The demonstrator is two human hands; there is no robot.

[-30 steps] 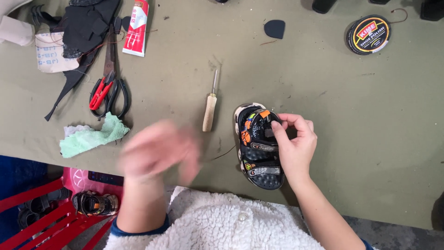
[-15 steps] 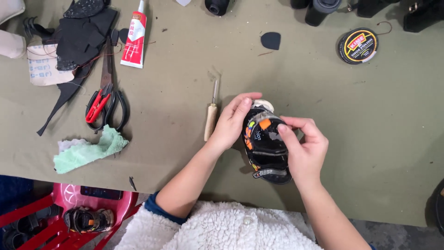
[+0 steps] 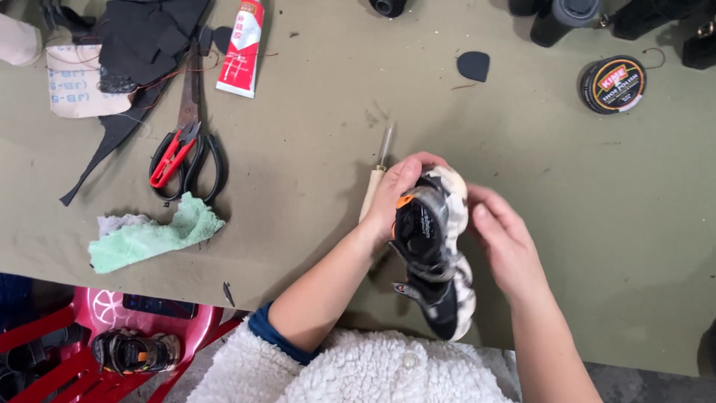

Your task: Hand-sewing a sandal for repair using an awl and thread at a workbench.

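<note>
A small black sandal (image 3: 432,254) with orange accents and a mottled white sole is lifted above the olive table cover (image 3: 313,164), turned on its side. My left hand (image 3: 395,195) grips its toe end from the left. My right hand (image 3: 503,242) rests against its sole side on the right, fingers spread along it. A wooden-handled awl (image 3: 375,175) lies on the table just behind my left hand.
Black scissors (image 3: 200,145) and red snips (image 3: 171,158) lie at left, with a green cloth (image 3: 153,235), a glue tube (image 3: 242,48), black leather scraps (image 3: 149,33) and a round polish tin (image 3: 613,83). A red stool (image 3: 134,328) with another sandal (image 3: 133,351) stands below left.
My left hand came in from the left and took hold of the sandal. Both hands have lifted it off the table and rolled it onto its side, sole toward the right.
</note>
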